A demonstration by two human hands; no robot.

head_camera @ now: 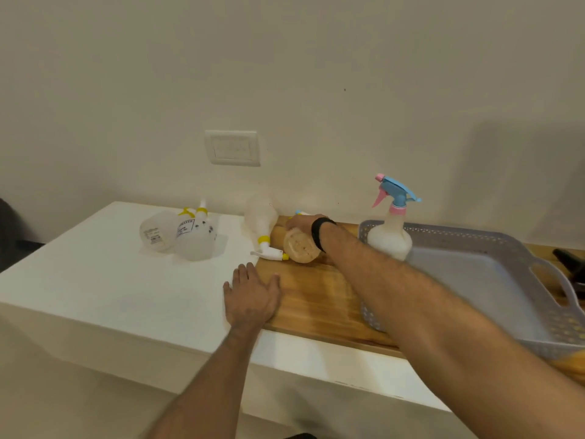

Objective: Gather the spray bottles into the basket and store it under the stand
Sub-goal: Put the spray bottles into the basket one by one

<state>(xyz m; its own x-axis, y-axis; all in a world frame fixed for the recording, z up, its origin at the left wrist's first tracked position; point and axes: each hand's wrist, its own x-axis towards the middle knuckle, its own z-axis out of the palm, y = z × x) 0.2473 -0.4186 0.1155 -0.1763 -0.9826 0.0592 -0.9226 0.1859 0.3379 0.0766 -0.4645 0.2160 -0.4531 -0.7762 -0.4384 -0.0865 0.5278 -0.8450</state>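
A grey perforated basket (493,274) rests on the wooden board (316,299) at the right. One spray bottle with a blue and pink trigger (391,229) stands upright in its far left corner. My right hand (302,222) is closed over a bottle lying on its side (300,245), whose round base faces me. A clear bottle with a yellow collar (261,221) lies beside it to the left. Two more clear yellow-collared bottles (180,232) lie on the white counter (126,280). My left hand (251,296) lies flat and open on the counter's edge by the board.
A wall with a white socket plate (232,148) runs behind the counter. A dark object (569,267) shows at the right edge past the basket. The counter's front edge drops off near me.
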